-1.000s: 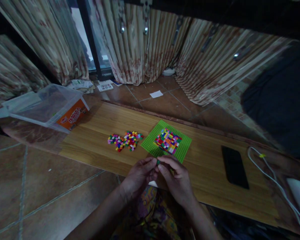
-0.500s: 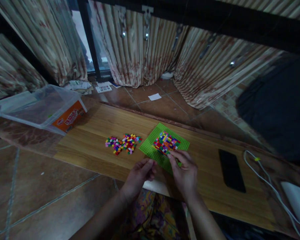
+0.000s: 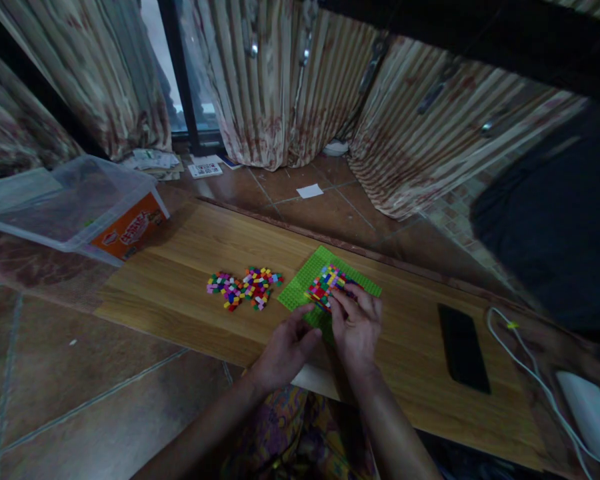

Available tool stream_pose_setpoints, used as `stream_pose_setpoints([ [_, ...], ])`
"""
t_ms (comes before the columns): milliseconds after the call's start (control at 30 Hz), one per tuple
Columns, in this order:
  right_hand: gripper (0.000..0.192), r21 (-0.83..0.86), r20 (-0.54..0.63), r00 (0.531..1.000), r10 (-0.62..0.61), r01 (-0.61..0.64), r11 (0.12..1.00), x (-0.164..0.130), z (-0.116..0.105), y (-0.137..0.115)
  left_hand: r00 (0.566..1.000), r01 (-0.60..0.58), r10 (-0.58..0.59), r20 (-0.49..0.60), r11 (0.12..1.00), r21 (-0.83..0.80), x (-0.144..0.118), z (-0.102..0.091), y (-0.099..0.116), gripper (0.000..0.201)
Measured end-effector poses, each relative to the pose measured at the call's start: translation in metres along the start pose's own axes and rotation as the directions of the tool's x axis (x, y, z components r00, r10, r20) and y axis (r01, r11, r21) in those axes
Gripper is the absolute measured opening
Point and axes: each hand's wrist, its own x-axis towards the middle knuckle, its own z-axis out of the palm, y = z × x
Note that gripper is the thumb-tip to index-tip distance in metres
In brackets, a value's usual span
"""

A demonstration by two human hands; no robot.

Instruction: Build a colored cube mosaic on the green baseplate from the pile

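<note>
- Two hands work at the near edge of a green baseplate (image 3: 310, 280) lying flat on the wooden worktop (image 3: 190, 267).
- Right hand (image 3: 355, 327) reaches onto the plate, fingers curled down over the patch of coloured bricks (image 3: 325, 283) fixed there; fingertips touch its near side, seemingly pressing a piece in. Whether a brick is pinched between them cannot be told.
- Left hand (image 3: 285, 350) rests beside it, fingers loosely bent, thumb and forefinger touching the plate's near corner, probably to steady it against the push; it holds nothing visible.
- Loose bricks (image 3: 243, 287) lie in a scattered heap just left of the plate, within easy reach of the left hand.
- Clear plastic tub (image 3: 75, 210) with an orange label sits tipped at the worktop's far left end, well apart.
- Black phone (image 3: 463, 347) lies flat to the right, and a white cable (image 3: 525, 360) runs past it toward a white object at the edge.
</note>
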Motion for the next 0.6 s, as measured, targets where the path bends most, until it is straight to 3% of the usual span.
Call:
stream_pose_setpoints([
  [333,0.015,0.06,-0.066,0.996,-0.057,0.061,0.996,-0.005,-0.007,0.006,0.999,-0.02,0.022,-0.037,0.997,0.073,0.002,-0.002,-0.006,0.042],
  [600,0.017,-0.046,-0.013,0.99,-0.139,0.138,0.989,-0.01,-0.007,0.006,0.997,-0.07,0.075,-0.028,0.988,0.14,0.002,-0.005,-0.009,0.037],
])
